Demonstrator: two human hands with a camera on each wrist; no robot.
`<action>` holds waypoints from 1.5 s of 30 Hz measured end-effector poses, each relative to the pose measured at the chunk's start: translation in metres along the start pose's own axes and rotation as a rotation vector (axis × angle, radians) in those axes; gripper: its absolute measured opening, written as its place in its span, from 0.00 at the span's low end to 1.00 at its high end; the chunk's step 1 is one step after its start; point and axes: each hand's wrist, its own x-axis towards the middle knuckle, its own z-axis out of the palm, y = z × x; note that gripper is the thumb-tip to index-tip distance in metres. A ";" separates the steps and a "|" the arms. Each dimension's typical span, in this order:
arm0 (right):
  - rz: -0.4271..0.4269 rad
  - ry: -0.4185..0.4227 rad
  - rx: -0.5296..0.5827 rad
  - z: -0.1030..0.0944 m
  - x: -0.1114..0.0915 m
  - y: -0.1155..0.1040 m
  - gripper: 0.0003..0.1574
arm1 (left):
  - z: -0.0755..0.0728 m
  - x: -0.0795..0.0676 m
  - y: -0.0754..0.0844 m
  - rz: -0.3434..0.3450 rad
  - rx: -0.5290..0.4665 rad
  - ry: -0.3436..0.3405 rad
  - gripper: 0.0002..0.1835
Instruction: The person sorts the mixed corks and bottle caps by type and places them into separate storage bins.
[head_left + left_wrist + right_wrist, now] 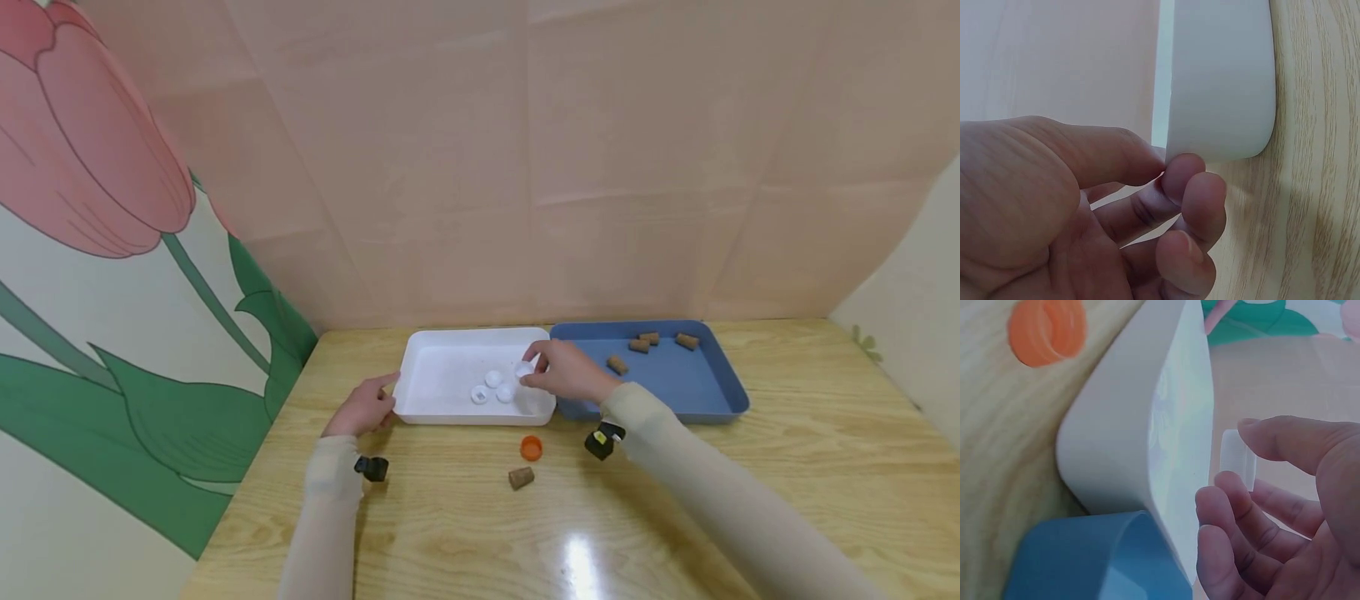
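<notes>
My right hand pinches a white bottle cap between thumb and fingers, over the right part of the white tray. Inside that tray lie three more white caps, grouped left of the held one. At the tray's near left corner, my left hand grips the rim; the left wrist view has thumb and fingertip meeting at the wall. On the table in front of the tray are an orange bottle cap and a cork.
A blue tray stands right against the white one and contains several corks. The wooden table carries both trays near its back edge. Behind them rises a pinkish cloth backdrop, with a tulip picture at the left.
</notes>
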 end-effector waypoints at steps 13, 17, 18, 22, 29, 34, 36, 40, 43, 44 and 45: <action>0.096 -0.051 0.006 0.004 0.045 -0.001 0.23 | 0.000 0.001 -0.004 0.028 0.000 0.004 0.30; 0.132 -0.068 -0.010 0.007 0.058 -0.002 0.23 | -0.001 0.002 -0.005 0.017 0.001 0.006 0.30; 0.138 -0.072 -0.018 0.008 0.061 -0.002 0.23 | -0.001 0.002 -0.004 0.016 -0.001 0.006 0.30; 0.157 -0.094 -0.024 0.012 0.073 -0.001 0.24 | -0.001 0.000 -0.003 0.009 -0.005 0.006 0.30; 0.179 -0.098 -0.015 0.018 0.079 -0.005 0.23 | 0.000 0.000 -0.004 -0.001 0.005 0.008 0.30; 0.186 -0.103 -0.028 0.025 0.079 -0.001 0.22 | 0.002 0.001 -0.007 0.009 0.014 0.009 0.30; 0.192 -0.106 -0.029 0.027 0.081 0.002 0.21 | 0.002 0.002 -0.007 0.009 0.018 0.012 0.31; 0.204 -0.115 -0.046 0.031 0.085 0.009 0.22 | 0.002 0.004 -0.005 0.012 0.023 0.015 0.31; 0.213 -0.129 -0.057 0.033 0.086 0.012 0.22 | 0.001 0.004 -0.004 0.020 0.025 0.015 0.30; 0.217 -0.131 -0.056 0.033 0.086 0.012 0.22 | 0.001 0.004 -0.004 0.021 0.023 0.014 0.30; 0.220 -0.134 -0.054 0.033 0.086 0.012 0.22 | 0.001 0.004 -0.004 0.025 0.022 0.014 0.30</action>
